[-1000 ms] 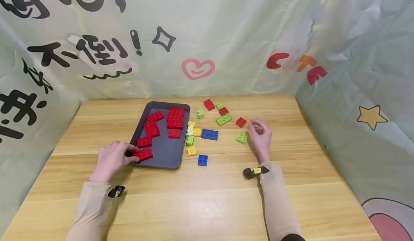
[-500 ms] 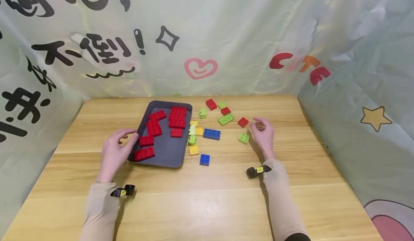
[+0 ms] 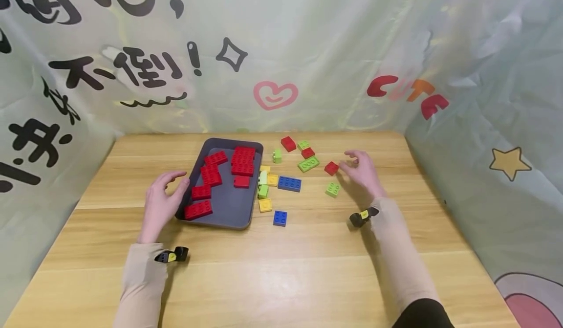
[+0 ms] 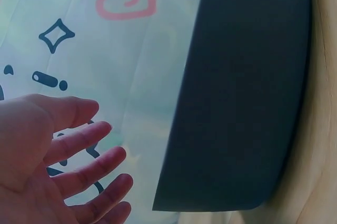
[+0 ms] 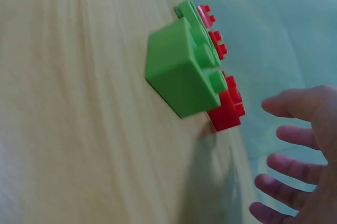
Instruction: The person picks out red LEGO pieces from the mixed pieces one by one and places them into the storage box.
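Note:
My left hand (image 3: 160,203) hovers by the left rim of the dark grey tray (image 3: 228,213), fingers spread and holding nothing. In the left wrist view, that hand's fingers (image 4: 95,174) stand apart from the tray wall (image 4: 237,103). Red bricks lie in the tray, among them a long red brick (image 3: 198,209) at its near left corner. My right hand (image 3: 364,172) is just right of a small red brick (image 3: 332,168), with nothing in its grasp. A small green brick (image 3: 333,189) lies nearer to me; in the right wrist view the green brick (image 5: 176,69) stands before the red brick (image 5: 226,111).
Along the tray's right side lie yellow bricks (image 3: 265,205) and green ones. A long blue brick (image 3: 289,184) and a square blue brick (image 3: 280,218) are right of them. Farther back sit a red brick (image 3: 288,144) and a flat green brick (image 3: 308,164). Printed cloth (image 3: 325,39) walls the table.
My left hand has let go of the long red brick in the tray and drawn back to the rim. My right hand has shifted slightly, its fingers now spread beside the small red brick.

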Demonstrator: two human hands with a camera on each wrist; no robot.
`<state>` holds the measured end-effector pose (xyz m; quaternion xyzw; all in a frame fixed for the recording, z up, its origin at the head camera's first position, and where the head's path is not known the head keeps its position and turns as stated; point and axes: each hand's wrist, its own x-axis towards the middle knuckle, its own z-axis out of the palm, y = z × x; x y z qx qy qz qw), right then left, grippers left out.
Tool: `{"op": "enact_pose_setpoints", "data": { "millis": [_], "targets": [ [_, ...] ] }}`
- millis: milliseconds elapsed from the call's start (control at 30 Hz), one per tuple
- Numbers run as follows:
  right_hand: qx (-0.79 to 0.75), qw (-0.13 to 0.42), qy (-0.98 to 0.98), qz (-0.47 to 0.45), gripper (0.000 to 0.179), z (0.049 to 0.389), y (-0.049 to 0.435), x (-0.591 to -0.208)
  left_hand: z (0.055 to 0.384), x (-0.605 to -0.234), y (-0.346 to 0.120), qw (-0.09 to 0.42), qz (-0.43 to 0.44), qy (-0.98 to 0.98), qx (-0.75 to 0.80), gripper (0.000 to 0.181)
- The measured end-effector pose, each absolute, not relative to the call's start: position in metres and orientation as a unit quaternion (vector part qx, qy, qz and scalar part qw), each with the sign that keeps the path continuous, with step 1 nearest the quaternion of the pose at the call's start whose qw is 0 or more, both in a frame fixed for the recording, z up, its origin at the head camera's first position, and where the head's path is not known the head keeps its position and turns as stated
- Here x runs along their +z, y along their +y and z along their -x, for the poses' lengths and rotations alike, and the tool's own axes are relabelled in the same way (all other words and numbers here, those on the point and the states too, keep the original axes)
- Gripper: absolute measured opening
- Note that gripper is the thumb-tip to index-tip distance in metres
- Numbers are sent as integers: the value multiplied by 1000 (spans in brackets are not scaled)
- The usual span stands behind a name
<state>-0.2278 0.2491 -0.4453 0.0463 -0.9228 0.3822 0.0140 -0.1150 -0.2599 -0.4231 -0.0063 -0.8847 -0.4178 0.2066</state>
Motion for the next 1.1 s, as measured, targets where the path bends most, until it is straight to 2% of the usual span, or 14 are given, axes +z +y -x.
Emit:
{"op": "enact_pose_setpoints", "data": {
  "millis": [200,333,767,1100],
  "targets": [
    [331,-54,-939,-75,56,239,246,-437,114,-423,-260,199,4,-885,-421,30],
    [302,-80,-946,-86,56,245,238,-433,114,-423,-261,196,10,-885,-422,30],
    [250,-97,-958,-100,50,251,220,-428,115,-421,-260,192,11,-886,-423,30],
    [257,-83,-956,-113,42,251,218,-434,113,-423,-261,176,3,-890,-421,31]
  ]
}}
